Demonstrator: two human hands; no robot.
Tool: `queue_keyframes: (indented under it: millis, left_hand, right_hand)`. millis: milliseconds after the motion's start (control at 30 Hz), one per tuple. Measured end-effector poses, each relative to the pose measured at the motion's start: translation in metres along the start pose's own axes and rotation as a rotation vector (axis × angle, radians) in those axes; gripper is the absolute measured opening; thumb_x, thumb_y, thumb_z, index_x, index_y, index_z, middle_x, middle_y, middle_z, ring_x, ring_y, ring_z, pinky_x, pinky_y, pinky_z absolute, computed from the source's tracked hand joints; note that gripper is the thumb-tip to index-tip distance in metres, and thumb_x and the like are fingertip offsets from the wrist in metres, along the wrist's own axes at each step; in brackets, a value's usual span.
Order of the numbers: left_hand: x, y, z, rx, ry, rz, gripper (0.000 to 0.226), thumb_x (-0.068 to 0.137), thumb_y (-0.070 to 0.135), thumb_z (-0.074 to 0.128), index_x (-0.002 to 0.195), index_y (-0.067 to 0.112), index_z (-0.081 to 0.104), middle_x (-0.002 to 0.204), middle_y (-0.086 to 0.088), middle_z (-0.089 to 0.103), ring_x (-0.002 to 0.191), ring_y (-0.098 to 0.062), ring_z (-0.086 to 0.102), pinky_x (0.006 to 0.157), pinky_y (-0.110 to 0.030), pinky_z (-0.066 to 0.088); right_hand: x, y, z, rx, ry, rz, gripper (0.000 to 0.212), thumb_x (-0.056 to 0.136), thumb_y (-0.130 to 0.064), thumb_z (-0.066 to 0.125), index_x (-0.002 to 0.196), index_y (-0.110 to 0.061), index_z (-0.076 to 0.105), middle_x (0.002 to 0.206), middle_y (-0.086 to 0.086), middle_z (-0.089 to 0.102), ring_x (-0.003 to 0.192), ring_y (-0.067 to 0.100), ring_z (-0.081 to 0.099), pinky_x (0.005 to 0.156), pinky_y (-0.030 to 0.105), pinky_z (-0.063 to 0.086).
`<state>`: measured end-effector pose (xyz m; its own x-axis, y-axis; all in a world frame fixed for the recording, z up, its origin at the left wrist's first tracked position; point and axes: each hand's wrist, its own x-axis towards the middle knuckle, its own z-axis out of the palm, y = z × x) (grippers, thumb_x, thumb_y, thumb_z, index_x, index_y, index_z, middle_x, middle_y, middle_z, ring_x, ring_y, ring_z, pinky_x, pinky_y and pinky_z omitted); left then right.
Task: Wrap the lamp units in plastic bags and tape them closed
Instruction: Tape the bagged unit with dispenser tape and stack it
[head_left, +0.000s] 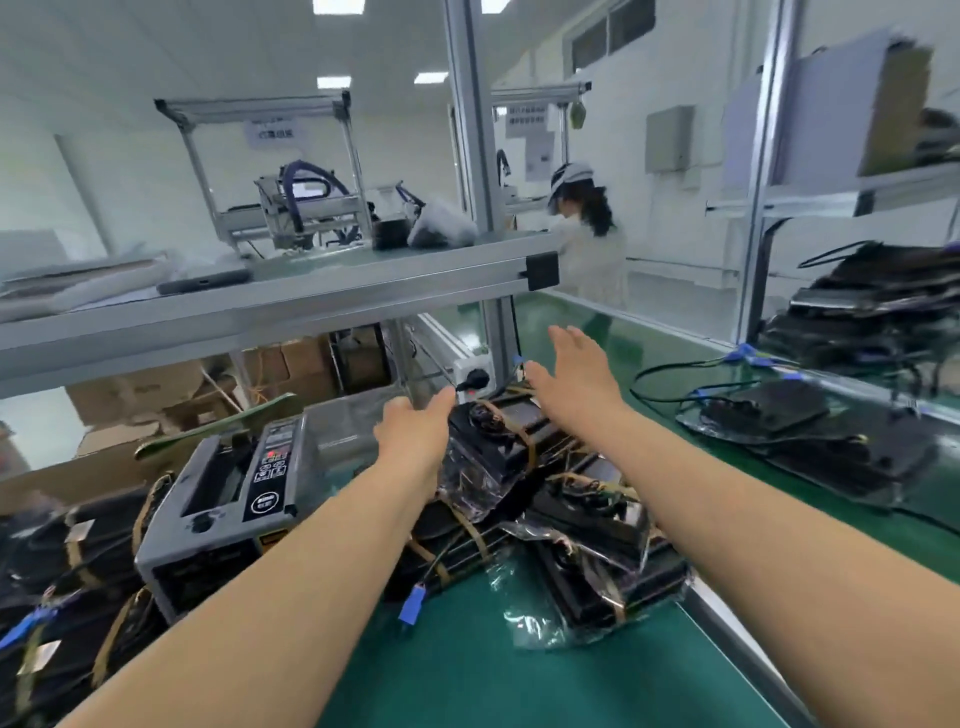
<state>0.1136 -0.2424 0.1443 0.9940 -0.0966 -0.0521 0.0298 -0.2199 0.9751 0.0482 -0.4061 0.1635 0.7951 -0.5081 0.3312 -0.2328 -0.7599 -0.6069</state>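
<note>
The fingers of the right hand are straight and held loosely side by side, the thumb spread away, gripping nothing. The fingers of the left hand are relaxed and likewise hold nothing. Both hands reach forward on bare forearms, palms facing each other, either side of the far end of the topmost black lamp unit in clear plastic bound with brown tape; whether either hand touches it cannot be told. That unit lies on a heap of similar bagged black lamp units on the green desk, with a blue connector hanging at the heap's near edge. Just left of the heap stands a grey tape dispenser machine, and beyond that, more taped black units. To the right, well apart, black unwrapped lamp units with loose cables lie on the desk. An aluminium shelf crosses above, and a person in a white cap stands in the background.
</note>
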Motion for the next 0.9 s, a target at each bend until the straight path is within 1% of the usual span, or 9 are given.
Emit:
queue_keyframes:
  millis: [200, 333, 400, 433, 500, 533, 600, 700, 900]
  left_hand:
    - [0.016, -0.013, 0.021, -0.06, 0.077, -0.258, 0.121, 0.074, 0.064, 0.074, 0.158, 0.011, 0.005, 0.161, -0.013, 0.024, 0.141, -0.039, 0.032, 0.113, -0.053, 0.034]
    - [0.016, -0.017, 0.04, -0.146, -0.001, -0.355, 0.12, 0.067, 0.07, 0.076, 0.156, 0.014, 0.019, 0.156, -0.012, 0.036, 0.135, -0.038, 0.043, 0.108, -0.054, 0.041]
    - [0.016, -0.015, 0.045, -0.201, -0.052, -0.401, 0.111, 0.067, 0.068, 0.077, 0.153, 0.018, 0.026, 0.146, -0.013, 0.049, 0.124, -0.04, 0.054, 0.098, -0.054, 0.048]
    - [0.017, -0.013, 0.046, -0.22, -0.047, -0.416, 0.104, 0.069, 0.065, 0.077, 0.151, 0.019, 0.03, 0.141, -0.013, 0.053, 0.119, -0.038, 0.056, 0.089, -0.05, 0.05]
    - [0.017, -0.01, 0.046, -0.258, -0.03, -0.422, 0.088, 0.075, 0.051, 0.078, 0.147, 0.019, 0.037, 0.134, -0.009, 0.057, 0.11, -0.032, 0.058, 0.066, -0.04, 0.048]
    - [0.017, -0.009, 0.046, -0.285, -0.02, -0.42, 0.084, 0.077, 0.043, 0.078, 0.146, 0.019, 0.037, 0.131, -0.009, 0.057, 0.106, -0.03, 0.059, 0.061, -0.038, 0.046]
    - [0.017, -0.009, 0.046, -0.332, 0.025, -0.392, 0.089, 0.077, 0.03, 0.08, 0.149, 0.024, 0.027, 0.133, -0.011, 0.054, 0.108, -0.034, 0.059, 0.069, -0.045, 0.054]
    - [0.008, -0.015, 0.043, -0.336, 0.077, -0.315, 0.106, 0.077, 0.022, 0.08, 0.154, 0.032, 0.007, 0.143, -0.013, 0.044, 0.115, -0.038, 0.055, 0.084, -0.055, 0.055]
    - [-0.041, -0.031, 0.002, -0.546, -0.007, -0.209, 0.1, 0.083, 0.016, 0.079, 0.156, 0.032, 0.012, 0.136, -0.016, 0.055, 0.11, -0.037, 0.063, 0.081, -0.058, 0.057]
  right_hand:
    - [0.027, 0.033, 0.028, -0.111, -0.086, 0.1, 0.064, 0.104, -0.049, 0.037, 0.159, -0.026, 0.014, 0.169, 0.004, 0.003, 0.155, 0.025, 0.001, 0.121, 0.057, 0.012]
    - [0.02, 0.04, 0.056, -0.089, -0.175, 0.051, 0.066, 0.101, -0.06, 0.033, 0.158, -0.032, 0.016, 0.169, 0.0, 0.0, 0.155, 0.023, -0.003, 0.12, 0.061, 0.006]
    - [0.018, 0.042, 0.064, -0.09, -0.203, 0.048, 0.067, 0.099, -0.063, 0.033, 0.158, -0.032, 0.021, 0.169, -0.001, 0.0, 0.155, 0.024, -0.006, 0.119, 0.064, 0.008]
    - [0.018, 0.043, 0.065, -0.085, -0.212, 0.05, 0.067, 0.099, -0.063, 0.034, 0.157, -0.032, 0.023, 0.169, -0.002, 0.0, 0.155, 0.024, -0.007, 0.118, 0.065, 0.01]
    - [0.018, 0.044, 0.063, -0.078, -0.23, 0.042, 0.067, 0.099, -0.061, 0.037, 0.157, -0.03, 0.024, 0.169, -0.002, -0.002, 0.155, 0.025, -0.008, 0.118, 0.063, 0.016]
    - [0.018, 0.043, 0.062, -0.076, -0.235, 0.034, 0.067, 0.099, -0.059, 0.04, 0.157, -0.029, 0.025, 0.169, -0.001, -0.003, 0.155, 0.026, -0.008, 0.118, 0.061, 0.018]
    - [0.016, 0.042, 0.059, -0.065, -0.226, 0.022, 0.066, 0.099, -0.056, 0.044, 0.156, -0.027, 0.028, 0.169, 0.001, -0.004, 0.154, 0.027, -0.007, 0.121, 0.057, 0.021]
    - [0.011, 0.037, 0.049, -0.026, -0.201, -0.004, 0.062, 0.1, -0.051, 0.047, 0.154, -0.024, 0.034, 0.169, 0.004, -0.002, 0.154, 0.026, -0.004, 0.122, 0.053, 0.02]
    - [-0.034, 0.007, 0.024, -0.006, -0.078, -0.157, 0.053, 0.102, -0.045, 0.046, 0.152, -0.027, 0.04, 0.169, -0.001, 0.003, 0.155, 0.018, -0.003, 0.121, 0.05, 0.018]
